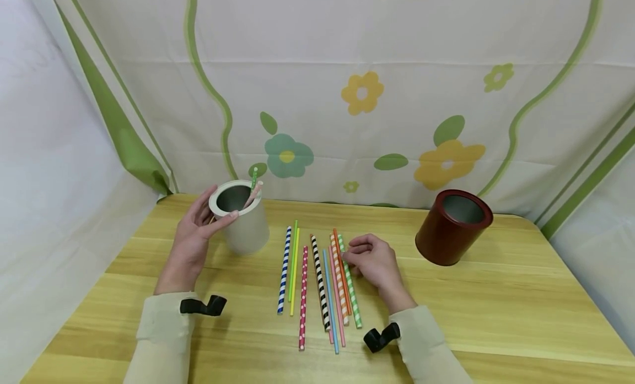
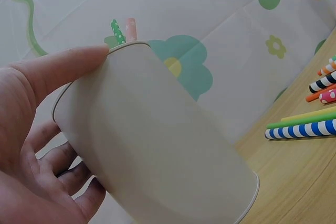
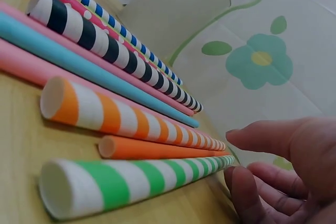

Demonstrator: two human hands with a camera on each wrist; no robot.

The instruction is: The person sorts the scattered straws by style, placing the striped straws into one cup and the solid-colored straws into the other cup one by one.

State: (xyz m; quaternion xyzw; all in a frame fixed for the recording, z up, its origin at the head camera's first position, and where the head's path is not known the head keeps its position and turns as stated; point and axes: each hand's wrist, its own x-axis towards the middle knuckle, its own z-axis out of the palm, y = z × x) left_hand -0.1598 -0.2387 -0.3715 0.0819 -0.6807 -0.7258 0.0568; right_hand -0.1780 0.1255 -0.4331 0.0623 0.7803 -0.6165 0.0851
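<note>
At the left of the head view, my left hand (image 1: 192, 242) grips the off-white can (image 1: 249, 231) by its upper part, thumb along the rim and fingers round the far-left side. A green dotted straw (image 2: 117, 31) and a pale pink dotted one (image 2: 131, 30) poke out of it. My right hand (image 1: 375, 264) is at the far part of a green-and-white striped straw (image 3: 142, 179) lying on the table. Thumb and index finger are apart on either side of that straw's far end. Beside it lie a thin orange straw (image 3: 157, 149) and an orange-and-white striped straw (image 3: 113, 113).
Several more straws lie in a row on the wooden table (image 1: 536, 301), among them a blue-and-white striped (image 1: 284, 271), a pink dotted (image 1: 303, 301) and a black-and-white striped straw (image 1: 320, 285). A dark red can (image 1: 446, 238) stands at the right. A flowered curtain (image 1: 317, 114) hangs behind.
</note>
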